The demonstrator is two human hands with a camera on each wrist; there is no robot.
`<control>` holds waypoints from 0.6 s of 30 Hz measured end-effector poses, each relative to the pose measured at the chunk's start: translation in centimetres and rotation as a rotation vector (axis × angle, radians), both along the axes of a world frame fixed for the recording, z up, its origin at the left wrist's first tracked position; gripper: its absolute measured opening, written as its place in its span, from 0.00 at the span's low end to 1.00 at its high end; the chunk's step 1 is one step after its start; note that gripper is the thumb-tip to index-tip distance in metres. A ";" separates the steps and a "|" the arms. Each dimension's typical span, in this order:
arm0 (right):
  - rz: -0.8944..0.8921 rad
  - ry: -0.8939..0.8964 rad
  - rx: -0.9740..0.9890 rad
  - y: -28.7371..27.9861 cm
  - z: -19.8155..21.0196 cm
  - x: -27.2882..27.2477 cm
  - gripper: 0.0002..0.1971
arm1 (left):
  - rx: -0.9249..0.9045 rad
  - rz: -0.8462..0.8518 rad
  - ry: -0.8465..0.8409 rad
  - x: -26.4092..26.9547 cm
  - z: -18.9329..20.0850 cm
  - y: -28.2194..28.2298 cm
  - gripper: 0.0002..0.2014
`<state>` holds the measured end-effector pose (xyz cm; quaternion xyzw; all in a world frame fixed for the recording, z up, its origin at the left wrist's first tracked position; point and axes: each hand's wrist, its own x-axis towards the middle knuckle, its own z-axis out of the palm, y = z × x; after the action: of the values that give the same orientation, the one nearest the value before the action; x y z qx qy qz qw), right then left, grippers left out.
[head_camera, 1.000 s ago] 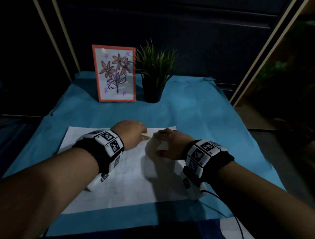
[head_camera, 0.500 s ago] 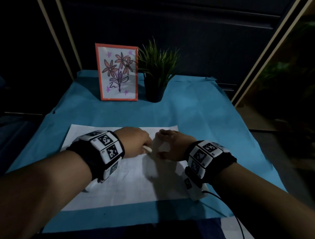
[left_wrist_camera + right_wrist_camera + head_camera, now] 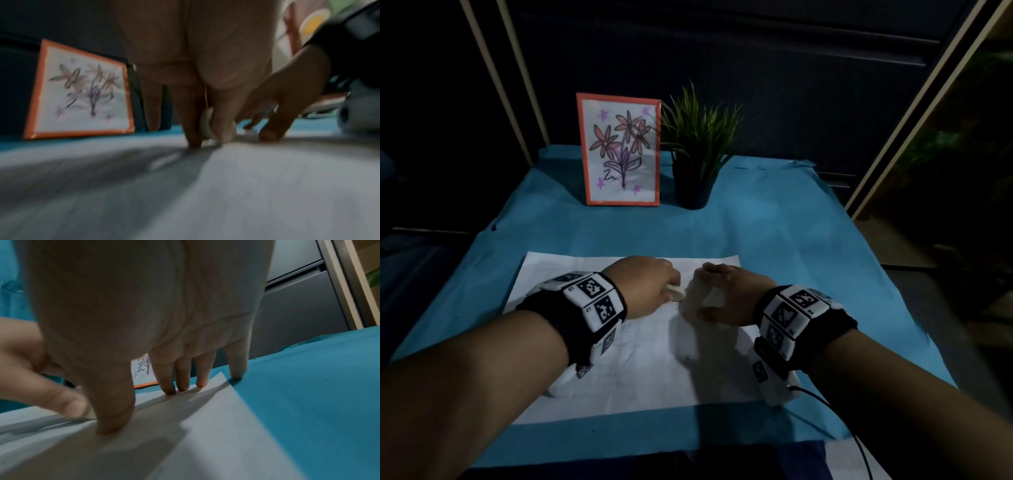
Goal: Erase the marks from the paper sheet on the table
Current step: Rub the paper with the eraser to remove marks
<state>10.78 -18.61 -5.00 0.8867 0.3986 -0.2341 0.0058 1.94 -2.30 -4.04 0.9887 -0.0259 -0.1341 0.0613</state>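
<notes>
On the blue-covered bench, your paper sheet lies flat, long axis running left to right.

Your left hand pinches a pale eraser whose tip points right and down onto the sheet's far half; your right hand, just beside it, presses spread, straight fingers near the far right corner.

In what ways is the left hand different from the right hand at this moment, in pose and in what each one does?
The left hand pinches a small white eraser with curled fingers, its tip down on the paper sheet; the right hand holds nothing. The right hand's fingers are straight and spread, fingertips pressing the sheet near its far edge, while the left hand's are bunched together. Both touch the same sheet, close beside each other.
</notes>
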 end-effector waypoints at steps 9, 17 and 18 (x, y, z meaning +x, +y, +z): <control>-0.054 0.124 0.064 -0.7 -0.1 0.0 0.43 | 0.000 -0.018 0.026 0.0 0.1 0.2 0.12; 0.063 -0.010 -0.020 -1.2 -0.8 0.3 0.43 | -0.001 -0.101 0.095 -0.6 0.4 -0.4 0.10; 0.065 -0.012 -0.031 -1.2 -0.7 0.3 0.43 | 0.006 -0.085 0.070 -0.4 0.3 -0.5 0.10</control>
<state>11.08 -19.78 -5.74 0.8745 0.4237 -0.2344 0.0295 1.52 -2.77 -3.71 0.9817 -0.0652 -0.1710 0.0536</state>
